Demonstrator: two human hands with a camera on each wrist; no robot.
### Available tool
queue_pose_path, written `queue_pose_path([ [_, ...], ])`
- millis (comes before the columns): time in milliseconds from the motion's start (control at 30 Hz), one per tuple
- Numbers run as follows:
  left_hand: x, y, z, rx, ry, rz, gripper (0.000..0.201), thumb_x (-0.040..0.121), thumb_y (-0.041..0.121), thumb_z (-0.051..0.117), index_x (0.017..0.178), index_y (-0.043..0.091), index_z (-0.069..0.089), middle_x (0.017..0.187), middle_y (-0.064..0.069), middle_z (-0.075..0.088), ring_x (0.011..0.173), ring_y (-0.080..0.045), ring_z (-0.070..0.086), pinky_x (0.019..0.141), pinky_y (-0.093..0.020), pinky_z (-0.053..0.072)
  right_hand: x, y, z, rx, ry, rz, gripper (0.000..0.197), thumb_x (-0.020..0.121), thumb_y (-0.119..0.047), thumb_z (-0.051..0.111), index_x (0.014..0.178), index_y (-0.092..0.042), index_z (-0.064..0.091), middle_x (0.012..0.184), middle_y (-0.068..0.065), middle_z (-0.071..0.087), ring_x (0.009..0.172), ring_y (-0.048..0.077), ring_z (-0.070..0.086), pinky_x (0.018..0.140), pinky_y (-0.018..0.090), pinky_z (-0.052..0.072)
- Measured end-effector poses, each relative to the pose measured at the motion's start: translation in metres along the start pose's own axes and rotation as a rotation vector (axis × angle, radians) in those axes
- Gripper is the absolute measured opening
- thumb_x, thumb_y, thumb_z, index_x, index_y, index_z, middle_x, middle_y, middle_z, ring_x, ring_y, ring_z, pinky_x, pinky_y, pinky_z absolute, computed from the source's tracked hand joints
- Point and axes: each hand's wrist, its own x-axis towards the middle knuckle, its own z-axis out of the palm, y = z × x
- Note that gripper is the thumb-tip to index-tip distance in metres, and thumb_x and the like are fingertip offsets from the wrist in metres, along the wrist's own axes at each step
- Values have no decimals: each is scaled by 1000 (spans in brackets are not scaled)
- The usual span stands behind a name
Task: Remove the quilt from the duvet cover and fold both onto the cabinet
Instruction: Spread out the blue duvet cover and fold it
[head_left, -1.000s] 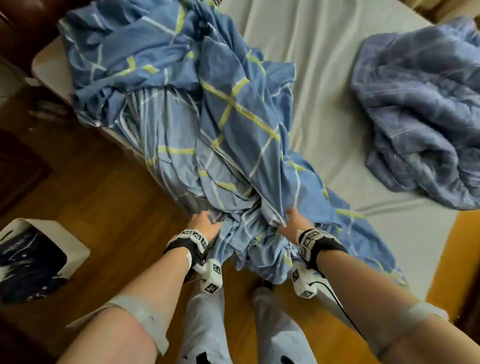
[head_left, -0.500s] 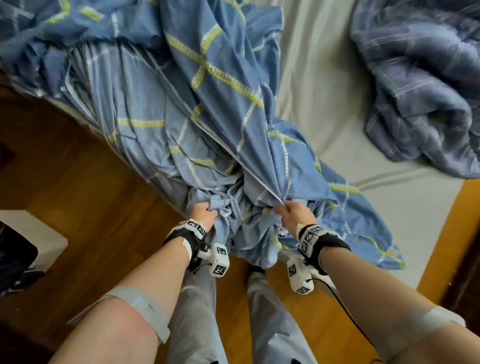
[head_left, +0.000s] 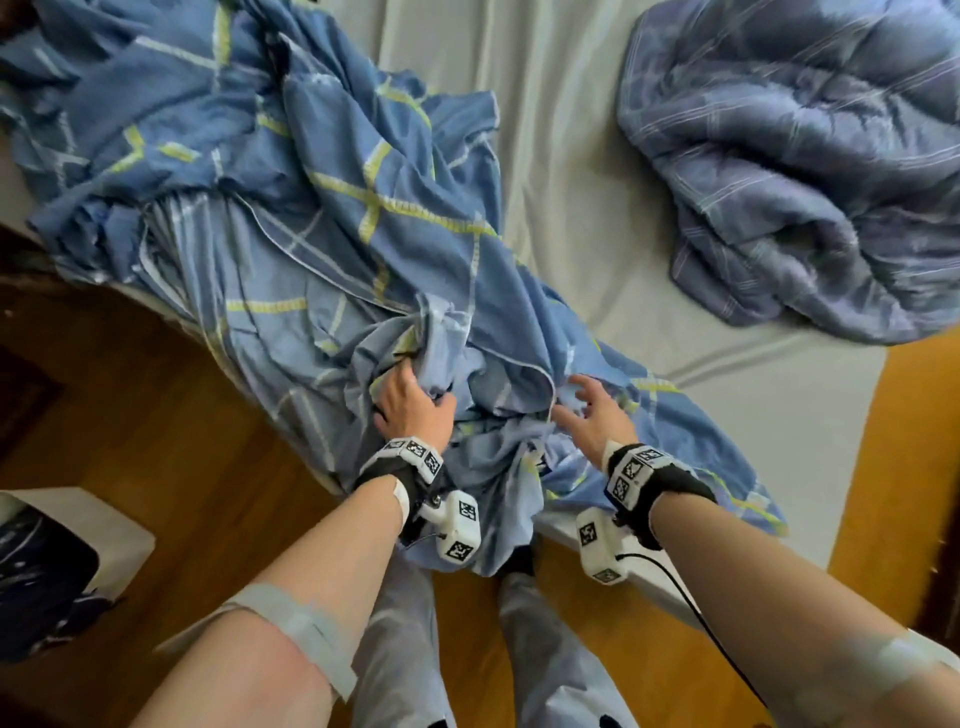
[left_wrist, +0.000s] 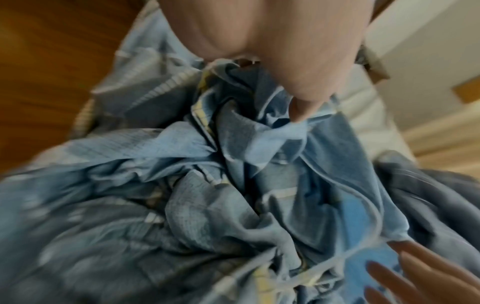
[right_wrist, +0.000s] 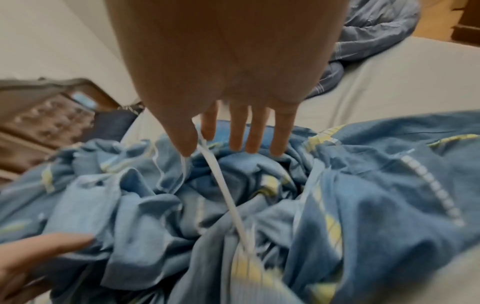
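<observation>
Duvet cover (head_left: 332, 218), blue cotton crossed with yellow and white lines, lies crumpled along the near-left edge of the bed (head_left: 587, 171), with a bunched end spilling over the near corner toward the wooden floor (head_left: 171, 441). The quilt (head_left: 810, 156), a puffy grey-blue heap with thin pale stripes, sits well apart at the far right side of the mattress, so by my reading the pulling-out step is done and the work in hand is sorting the cover before folding.

The left hand (head_left: 410, 405) has its fingers curled into a wad of the paler inner fabric, gripping it firmly; the left wrist view shows the thumb pressed into the folds. The right hand (head_left: 597, 410) is spread, fingers straight and apart, just over the cloth; in the right wrist view a thin white tie (right_wrist: 223, 191) runs taut from between the thumb and forefinger (right_wrist: 207, 127), though whether it is actually pinched I cannot tell.

The cloth is thin, limp and heavily creased, with a piped hem winding through the pile. The next move probably calls for finding a true corner or that hem, then shaking the cover flat on the mattress. The cabinet is not in sight.
</observation>
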Motion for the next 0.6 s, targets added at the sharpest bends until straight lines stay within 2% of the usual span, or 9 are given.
queue_pose_path([
  [67,-5,-40,15,-109,-84,-152,84,82,27,70,153,14,26,155,-12,31,141,-33,31,114,-48,29,-1,18,18,-41,-60,24,84,83,-31,74,152,-35,26,151,5,41,131,25,48,104,38,43],
  [167,-7,-83,34,-204,-242,-221,64,86,23,68,144,13,43,142,-16,46,123,-36,50,103,-42,44,-3,48,49,-72,-105,105,93,83,-21,75,155,-27,18,151,10,37,128,29,49,102,36,44],
  [233,-8,-95,42,-177,-313,-166,52,84,30,64,132,14,54,127,-15,57,111,-36,57,95,-42,49,-6,66,67,-56,-77,209,80,83,-20,73,149,-20,26,141,12,48,116,27,54,94,32,44],
  [300,-10,-96,47,-201,-326,-112,55,79,36,66,128,14,54,122,-14,59,110,-35,59,94,-44,50,-8,83,80,-372,-73,136,63,84,-26,65,140,-24,35,134,9,55,116,29,53,100,40,41],
  [367,-13,-91,50,-204,-268,-52,66,78,30,76,133,11,46,129,-12,53,115,-27,54,101,-42,46,-8,96,86,-802,-135,-15,50,84,-32,57,132,-27,43,132,3,57,130,29,41,115,49,20],
  [400,-14,-88,50,-204,-221,-28,74,76,23,80,137,9,41,131,-10,49,116,-24,51,103,-40,44,-8,99,87,-934,-171,-59,47,84,-36,55,129,-27,46,128,2,60,131,29,38,116,51,12],
  [433,-16,-86,50,-220,-177,-9,80,72,18,83,137,8,37,131,-9,48,116,-21,51,105,-39,44,-9,98,86,-997,-215,-46,45,85,-38,55,127,-27,47,122,2,63,128,31,40,114,52,11],
  [500,-17,-81,49,-282,-125,37,81,66,13,84,130,13,35,125,-8,53,113,-22,57,100,-43,50,-9,94,82,-1041,-300,11,35,86,-34,54,121,-27,50,109,3,67,115,30,51,104,49,23],
  [600,-15,-67,47,-217,-211,113,87,66,18,81,136,23,30,133,-4,51,118,-24,54,103,-43,46,-11,87,67,-974,-343,44,15,86,-26,50,97,-25,61,93,2,67,99,27,62,93,43,31],
])
